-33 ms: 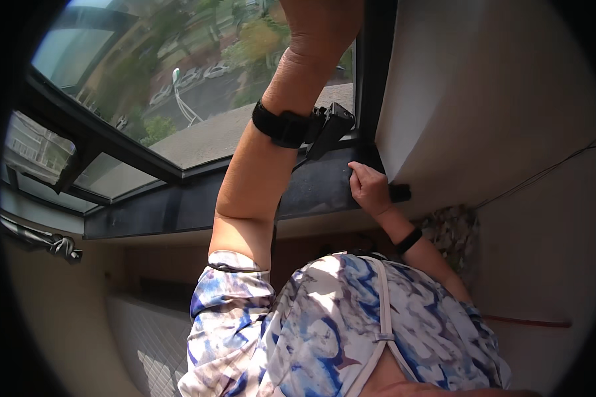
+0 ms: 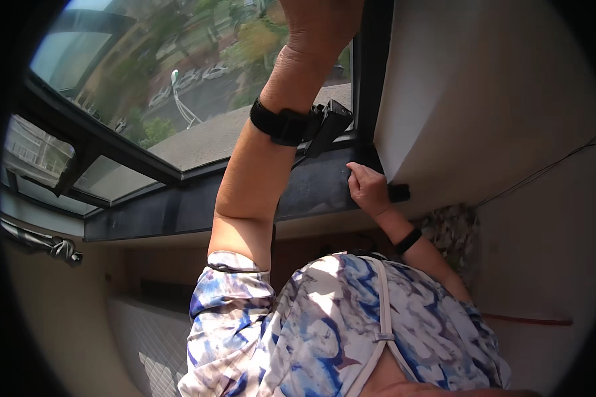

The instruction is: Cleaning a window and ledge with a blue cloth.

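Note:
My left arm reaches up across the window pane. At the top edge of the view, my left hand shows only its wrist and back; the fingers are cut off, so what it touches is hidden. A black strap with a small black device is around that forearm. Lower on the right, my right hand is closed with curled fingers at the dark window sill. Whether it holds anything is hidden. A short black piece juts out just right of it, and a black band circles its wrist.
The dark window frame meets a pale wall on the right. Thin cables run along that wall. A mottled bundle sits behind my right forearm. At far left are grey fabric or plastic folds and a quilted surface.

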A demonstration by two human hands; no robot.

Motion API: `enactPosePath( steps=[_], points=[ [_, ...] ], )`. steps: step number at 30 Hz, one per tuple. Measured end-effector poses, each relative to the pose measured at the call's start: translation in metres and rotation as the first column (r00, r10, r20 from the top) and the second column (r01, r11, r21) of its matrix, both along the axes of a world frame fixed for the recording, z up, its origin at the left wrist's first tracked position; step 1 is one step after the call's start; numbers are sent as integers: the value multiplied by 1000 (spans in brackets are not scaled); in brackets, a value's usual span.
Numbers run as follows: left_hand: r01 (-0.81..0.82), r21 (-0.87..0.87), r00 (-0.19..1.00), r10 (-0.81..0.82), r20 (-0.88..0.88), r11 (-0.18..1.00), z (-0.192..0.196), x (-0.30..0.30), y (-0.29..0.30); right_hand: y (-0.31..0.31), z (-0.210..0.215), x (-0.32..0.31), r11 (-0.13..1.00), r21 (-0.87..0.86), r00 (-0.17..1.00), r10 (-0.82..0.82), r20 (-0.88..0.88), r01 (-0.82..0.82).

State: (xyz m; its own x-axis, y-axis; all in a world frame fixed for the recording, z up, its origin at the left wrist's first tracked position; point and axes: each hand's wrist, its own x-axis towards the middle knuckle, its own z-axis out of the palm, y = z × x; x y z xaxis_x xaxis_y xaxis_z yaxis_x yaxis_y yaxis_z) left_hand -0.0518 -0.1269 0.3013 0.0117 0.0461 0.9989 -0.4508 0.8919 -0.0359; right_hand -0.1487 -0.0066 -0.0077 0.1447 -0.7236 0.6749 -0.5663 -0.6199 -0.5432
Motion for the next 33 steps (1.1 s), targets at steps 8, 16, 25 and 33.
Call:
enactPosePath(
  steps=[8,16,25,33],
  points=[
    [-385,43,919,380,103,922,-30,-24,-8,1,1,0,1000,11,1000,7,-10,-7],
    [-482,119,862,446,239,868,-80,-15,9,1,-1,1,1000,-19,1000,-8,-30,7],
    [-454,325,884,375,278,830,-177,-17,26,2,2,-4,999,37,996,29,-84,-26],
    [-502,382,850,363,381,776,-241,-5,43,0,1,0,998,59,991,21,-131,-13]
  ],
)
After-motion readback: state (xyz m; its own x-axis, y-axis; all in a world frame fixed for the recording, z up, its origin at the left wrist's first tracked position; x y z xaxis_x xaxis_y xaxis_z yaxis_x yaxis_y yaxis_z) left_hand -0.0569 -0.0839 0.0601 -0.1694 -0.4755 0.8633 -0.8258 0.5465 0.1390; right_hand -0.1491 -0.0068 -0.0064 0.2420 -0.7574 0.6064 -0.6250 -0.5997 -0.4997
